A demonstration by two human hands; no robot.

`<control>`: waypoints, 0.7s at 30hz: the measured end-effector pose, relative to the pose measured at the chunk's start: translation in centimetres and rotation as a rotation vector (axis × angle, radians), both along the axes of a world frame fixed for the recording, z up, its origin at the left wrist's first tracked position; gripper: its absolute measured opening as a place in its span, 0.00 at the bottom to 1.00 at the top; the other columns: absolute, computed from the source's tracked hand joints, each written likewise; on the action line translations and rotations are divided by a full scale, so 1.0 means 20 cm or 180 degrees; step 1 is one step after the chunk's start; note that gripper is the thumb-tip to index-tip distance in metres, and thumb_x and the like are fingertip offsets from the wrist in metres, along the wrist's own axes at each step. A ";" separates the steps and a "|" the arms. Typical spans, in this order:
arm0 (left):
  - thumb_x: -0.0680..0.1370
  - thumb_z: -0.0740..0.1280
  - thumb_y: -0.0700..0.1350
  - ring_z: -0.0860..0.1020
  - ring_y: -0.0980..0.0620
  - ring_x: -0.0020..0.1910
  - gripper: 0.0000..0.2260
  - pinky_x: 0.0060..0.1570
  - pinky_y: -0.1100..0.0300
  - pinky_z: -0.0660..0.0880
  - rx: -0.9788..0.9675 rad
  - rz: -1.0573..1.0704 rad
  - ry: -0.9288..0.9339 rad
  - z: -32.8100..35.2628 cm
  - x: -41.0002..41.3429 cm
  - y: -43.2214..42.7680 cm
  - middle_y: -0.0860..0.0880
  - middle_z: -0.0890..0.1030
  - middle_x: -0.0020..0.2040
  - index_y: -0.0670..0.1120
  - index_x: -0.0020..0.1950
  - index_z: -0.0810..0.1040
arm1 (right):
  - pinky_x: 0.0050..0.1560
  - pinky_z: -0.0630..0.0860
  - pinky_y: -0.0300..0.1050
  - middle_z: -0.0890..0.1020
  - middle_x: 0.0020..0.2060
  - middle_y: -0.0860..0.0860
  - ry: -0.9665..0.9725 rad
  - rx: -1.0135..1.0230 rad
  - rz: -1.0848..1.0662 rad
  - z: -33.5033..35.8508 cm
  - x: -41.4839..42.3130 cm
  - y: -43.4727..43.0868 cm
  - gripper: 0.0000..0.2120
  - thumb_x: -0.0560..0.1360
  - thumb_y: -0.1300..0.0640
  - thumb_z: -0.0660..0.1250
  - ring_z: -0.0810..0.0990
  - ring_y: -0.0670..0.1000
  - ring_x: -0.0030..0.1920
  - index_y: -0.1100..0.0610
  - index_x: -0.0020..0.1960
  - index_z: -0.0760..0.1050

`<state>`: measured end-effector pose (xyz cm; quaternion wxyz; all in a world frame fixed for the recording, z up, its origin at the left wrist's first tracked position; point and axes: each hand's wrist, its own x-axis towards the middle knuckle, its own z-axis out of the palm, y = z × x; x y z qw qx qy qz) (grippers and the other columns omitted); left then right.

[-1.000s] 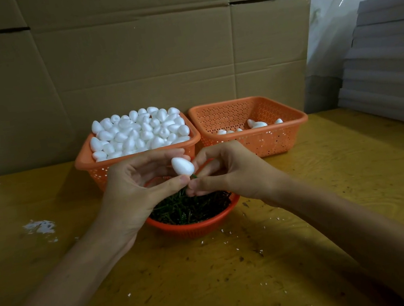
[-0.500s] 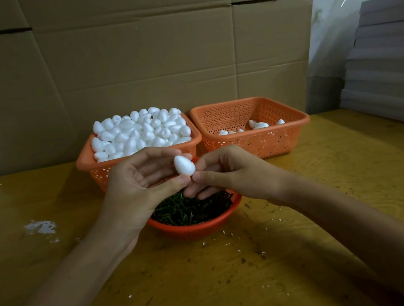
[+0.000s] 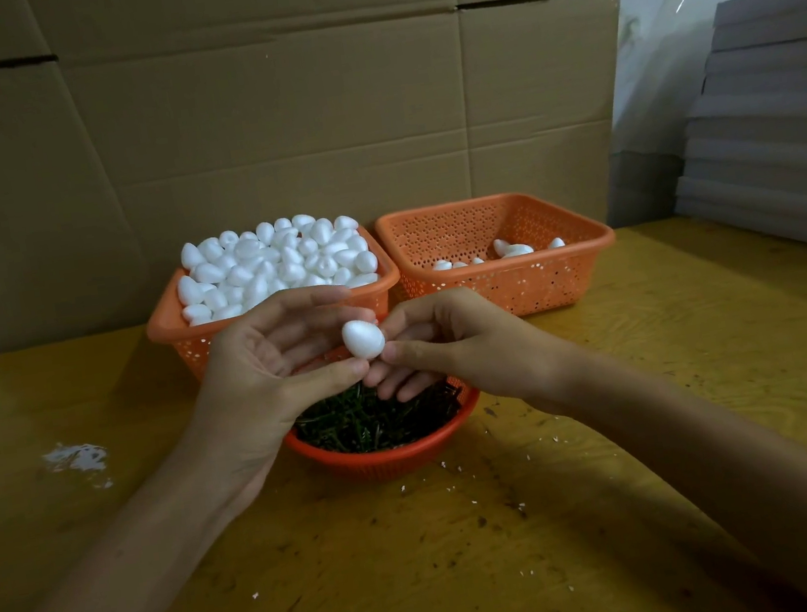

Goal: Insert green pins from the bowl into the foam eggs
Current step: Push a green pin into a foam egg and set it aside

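My left hand (image 3: 266,377) holds one white foam egg (image 3: 363,340) between thumb and fingers, above the red bowl (image 3: 386,456) of green pins (image 3: 371,422). My right hand (image 3: 458,344) pinches thumb and forefinger together against the egg's right side. The pin in that pinch is hidden by the fingertips. Both hands hover just over the bowl's far rim.
Behind the bowl, an orange basket (image 3: 172,333) is heaped with white foam eggs (image 3: 276,264). A second orange basket (image 3: 502,286) to its right holds a few eggs. Cardboard sheets (image 3: 286,114) wall the back, and grey boards (image 3: 775,124) are stacked at right. White crumbs dot the yellow table.
My right hand has risen from below the egg to its right side, pressing closer. The green pin tip seen under the egg earlier no longer shows. My left hand stays put.
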<state>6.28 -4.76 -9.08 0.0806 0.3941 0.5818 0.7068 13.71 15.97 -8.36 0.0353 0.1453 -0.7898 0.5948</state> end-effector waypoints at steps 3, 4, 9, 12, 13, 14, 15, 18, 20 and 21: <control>0.63 0.81 0.39 0.85 0.46 0.61 0.28 0.56 0.61 0.81 -0.0009 0.0014 -0.0060 0.00 0.01 0.00 0.43 0.87 0.56 0.44 0.63 0.80 | 0.53 0.84 0.45 0.86 0.54 0.64 0.0025 -0.0064 -0.0013 0.00 0.00 0.00 0.10 0.84 0.65 0.64 0.86 0.63 0.55 0.69 0.62 0.77; 0.63 0.81 0.39 0.85 0.46 0.60 0.28 0.55 0.62 0.81 -0.0016 0.0011 -0.0060 0.00 0.01 0.00 0.43 0.88 0.55 0.44 0.62 0.80 | 0.52 0.84 0.44 0.86 0.54 0.64 0.0032 -0.0083 -0.0019 0.00 0.00 0.01 0.10 0.84 0.66 0.64 0.86 0.62 0.54 0.69 0.62 0.77; 0.67 0.81 0.35 0.85 0.46 0.60 0.22 0.55 0.59 0.82 -0.0156 -0.0052 0.0104 0.01 0.02 0.00 0.43 0.88 0.54 0.50 0.57 0.84 | 0.51 0.84 0.44 0.86 0.52 0.63 0.0117 -0.0031 -0.0024 -0.01 -0.01 0.01 0.07 0.83 0.65 0.66 0.87 0.57 0.51 0.66 0.59 0.78; 0.68 0.79 0.35 0.84 0.48 0.61 0.20 0.56 0.59 0.82 -0.0247 -0.0021 0.0212 0.01 0.02 0.01 0.44 0.88 0.54 0.51 0.56 0.84 | 0.51 0.85 0.46 0.86 0.51 0.61 0.0168 0.0017 0.0025 -0.02 -0.01 0.00 0.05 0.82 0.66 0.66 0.86 0.58 0.50 0.63 0.57 0.78; 0.68 0.80 0.34 0.84 0.48 0.62 0.20 0.56 0.58 0.82 -0.0271 -0.0016 0.0234 0.01 0.03 0.01 0.44 0.88 0.54 0.50 0.56 0.84 | 0.52 0.85 0.46 0.86 0.51 0.60 0.0170 0.0021 0.0034 -0.02 -0.01 0.00 0.05 0.82 0.67 0.65 0.86 0.58 0.51 0.63 0.57 0.78; 0.69 0.80 0.33 0.84 0.48 0.62 0.20 0.57 0.56 0.82 -0.0291 -0.0018 0.0256 0.01 0.03 0.01 0.44 0.88 0.54 0.50 0.56 0.84 | 0.52 0.85 0.46 0.86 0.50 0.60 0.0171 0.0026 0.0037 -0.01 0.00 0.00 0.05 0.82 0.67 0.65 0.86 0.59 0.51 0.63 0.57 0.78; 0.69 0.79 0.32 0.84 0.48 0.62 0.20 0.58 0.55 0.83 -0.0310 -0.0016 0.0276 0.00 0.03 0.01 0.44 0.88 0.54 0.48 0.57 0.83 | 0.52 0.85 0.46 0.86 0.50 0.60 0.0174 0.0036 0.0037 -0.01 0.00 0.00 0.05 0.82 0.67 0.65 0.86 0.59 0.51 0.63 0.57 0.78; 0.69 0.77 0.33 0.84 0.49 0.62 0.20 0.61 0.53 0.82 -0.0365 0.0025 0.0311 0.00 0.02 0.01 0.45 0.88 0.55 0.44 0.59 0.82 | 0.53 0.84 0.47 0.86 0.50 0.60 0.0165 0.0139 0.0063 -0.01 0.00 0.01 0.06 0.82 0.68 0.65 0.86 0.59 0.52 0.64 0.58 0.77; 0.68 0.78 0.35 0.84 0.49 0.61 0.21 0.61 0.53 0.82 -0.0380 0.0046 0.0341 0.00 0.03 0.01 0.46 0.88 0.55 0.45 0.59 0.81 | 0.52 0.84 0.45 0.85 0.51 0.59 0.0133 0.0262 0.0101 0.00 0.00 0.01 0.07 0.82 0.69 0.65 0.86 0.58 0.52 0.68 0.60 0.76; 0.68 0.78 0.36 0.84 0.49 0.61 0.21 0.61 0.54 0.82 -0.0384 0.0059 0.0362 0.00 0.03 0.01 0.46 0.88 0.55 0.45 0.59 0.82 | 0.52 0.84 0.44 0.85 0.50 0.59 0.0117 0.0307 0.0108 0.00 0.00 0.01 0.09 0.82 0.69 0.65 0.86 0.57 0.51 0.69 0.61 0.76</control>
